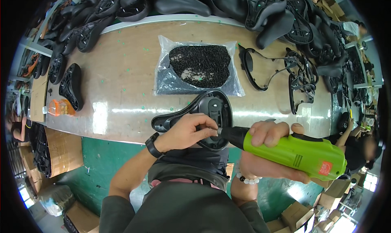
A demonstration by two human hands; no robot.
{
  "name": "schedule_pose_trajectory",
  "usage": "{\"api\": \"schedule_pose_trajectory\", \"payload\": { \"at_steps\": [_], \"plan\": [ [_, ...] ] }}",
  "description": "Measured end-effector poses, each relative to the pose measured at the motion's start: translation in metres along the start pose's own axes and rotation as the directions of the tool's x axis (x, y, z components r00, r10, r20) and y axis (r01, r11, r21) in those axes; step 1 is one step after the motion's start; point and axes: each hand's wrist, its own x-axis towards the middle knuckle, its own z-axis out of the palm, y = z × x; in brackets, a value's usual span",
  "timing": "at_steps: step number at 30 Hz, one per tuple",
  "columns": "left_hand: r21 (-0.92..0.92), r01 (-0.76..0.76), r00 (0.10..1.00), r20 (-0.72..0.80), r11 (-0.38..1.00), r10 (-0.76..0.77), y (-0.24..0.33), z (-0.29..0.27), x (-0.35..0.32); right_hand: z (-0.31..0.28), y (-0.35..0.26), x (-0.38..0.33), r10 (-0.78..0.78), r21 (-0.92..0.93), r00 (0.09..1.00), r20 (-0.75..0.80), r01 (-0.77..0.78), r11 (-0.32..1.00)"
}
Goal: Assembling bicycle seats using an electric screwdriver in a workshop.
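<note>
A black bicycle saddle (214,106) lies underside up at the table's near edge, its nose toward the left. My right hand (262,165) is wrapped round a lime-green electric screwdriver (295,151), held nearly level. The driver's black front end points left, over the saddle's hollow underside. At its tip, the thumb and fingers of my left hand (185,131) are pinched together; whatever they hold is too small or hidden to name. Just beyond the saddle rests an open clear plastic bag (163,80) full of small black screw-like pieces (203,61).
Black saddles (183,2) are heaped along the table's (122,70) far side. Thin black frame parts (301,78) lie on the right. A single saddle base (71,86) and an orange-labelled bottle (61,108) stand at left, above a cardboard box (65,151). People work at both sides.
</note>
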Motion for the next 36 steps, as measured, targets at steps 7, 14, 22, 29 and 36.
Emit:
{"api": "schedule_pose_trajectory", "payload": {
  "at_steps": [7, 14, 22, 29, 36],
  "plan": [
    [0.432, -0.173, 0.968, -0.089, 0.885, 0.233, -0.011, -0.005, -0.001, -0.022, -0.029, -0.025, 0.112, -0.130, 0.977, 0.179, -0.090, 0.988],
    [0.624, -0.309, 0.941, 0.091, 0.718, 0.326, -0.021, -0.007, -0.004, -0.032, -0.019, -0.049, 0.242, -0.146, 0.967, 0.078, -0.229, 0.962],
    [0.540, -0.254, 0.941, -0.054, 0.802, 0.334, -0.026, -0.001, -0.002, -0.049, -0.010, -0.071, 0.173, -0.290, 0.976, 0.134, -0.129, 0.948],
    [0.592, -0.232, 0.942, -0.062, 0.772, 0.330, -0.029, 0.001, -0.005, -0.051, -0.007, -0.080, 0.060, -0.273, 0.990, 0.125, -0.024, 0.962],
    [0.621, -0.220, 0.914, -0.137, 0.752, 0.381, -0.034, 0.003, 0.000, -0.045, 0.007, -0.089, -0.013, -0.340, 0.969, 0.248, 0.100, 0.935]
  ]
}}
